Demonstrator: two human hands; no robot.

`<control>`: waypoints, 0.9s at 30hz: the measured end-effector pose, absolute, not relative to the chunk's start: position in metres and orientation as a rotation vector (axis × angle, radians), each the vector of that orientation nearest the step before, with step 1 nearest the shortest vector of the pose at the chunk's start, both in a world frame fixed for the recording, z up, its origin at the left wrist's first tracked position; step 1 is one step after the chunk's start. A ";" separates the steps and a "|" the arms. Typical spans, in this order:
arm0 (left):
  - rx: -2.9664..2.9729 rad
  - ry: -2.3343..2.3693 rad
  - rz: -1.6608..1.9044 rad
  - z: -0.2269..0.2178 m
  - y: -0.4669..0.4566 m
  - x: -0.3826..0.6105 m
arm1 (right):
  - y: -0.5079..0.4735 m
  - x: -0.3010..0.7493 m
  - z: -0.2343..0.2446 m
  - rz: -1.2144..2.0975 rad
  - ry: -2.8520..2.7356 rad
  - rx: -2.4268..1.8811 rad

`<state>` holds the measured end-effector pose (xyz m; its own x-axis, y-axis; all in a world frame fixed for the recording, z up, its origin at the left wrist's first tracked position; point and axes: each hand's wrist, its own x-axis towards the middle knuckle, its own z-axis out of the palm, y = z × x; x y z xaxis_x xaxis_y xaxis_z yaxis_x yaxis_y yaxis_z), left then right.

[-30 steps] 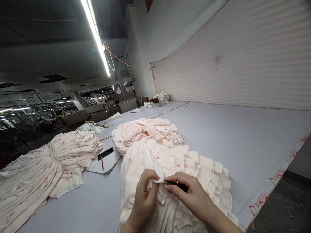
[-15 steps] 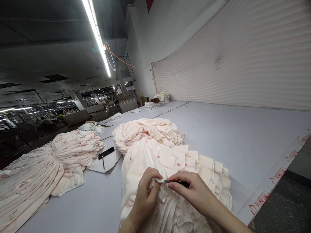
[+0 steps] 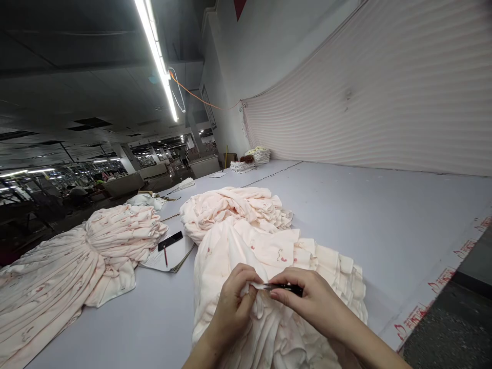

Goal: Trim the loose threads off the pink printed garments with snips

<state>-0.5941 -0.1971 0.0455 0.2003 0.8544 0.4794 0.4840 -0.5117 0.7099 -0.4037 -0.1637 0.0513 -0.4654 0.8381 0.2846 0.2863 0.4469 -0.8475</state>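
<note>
Pale pink fabric with small red prints and ruffled layers, a gathered garment (image 3: 277, 246), lies heaped in front of me. My left hand (image 3: 235, 297) pinches a small fold of this garment between thumb and fingers. In my right hand (image 3: 313, 294) is a pair of black thread snips (image 3: 287, 288), held between thumb and forefinger. The slim metal tip points left and meets the pinched fold beside my left fingertips. Exactly what lies between the blades is too small to make out.
Left of me spreads another gathered pink garment (image 3: 88, 251). Between the heaps, a dark phone (image 3: 170, 241) and a red pen (image 3: 165, 256) rest on papers (image 3: 179, 253). Folded stacks (image 3: 258, 155) stand at the table's far end. Striped cloth (image 3: 365, 102) hangs along the right.
More of the black snips shows in my right hand, their tip still at the fold. The left hand keeps its pinch, and the view has shifted slightly.
</note>
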 end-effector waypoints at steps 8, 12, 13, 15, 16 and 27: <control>2.071 1.354 1.303 0.047 -0.198 -0.594 | -0.169 -0.415 0.033 0.905 -1.840 -1.015; 1.944 1.429 1.278 0.054 -0.200 -0.595 | -0.162 -0.428 0.026 0.840 -1.788 -0.986; 1.868 1.443 1.222 0.056 -0.200 -0.595 | -0.159 -0.430 0.025 0.801 -1.765 -0.998; 1.683 1.461 1.132 0.059 -0.200 -0.594 | -0.154 -0.432 0.024 0.723 -1.730 -1.019; 1.590 1.457 1.122 0.059 -0.200 -0.594 | -0.152 -0.433 0.023 0.701 -1.718 -1.016; 1.559 1.418 1.224 0.051 -0.200 -0.587 | -0.161 -0.440 0.025 0.802 -1.803 -0.817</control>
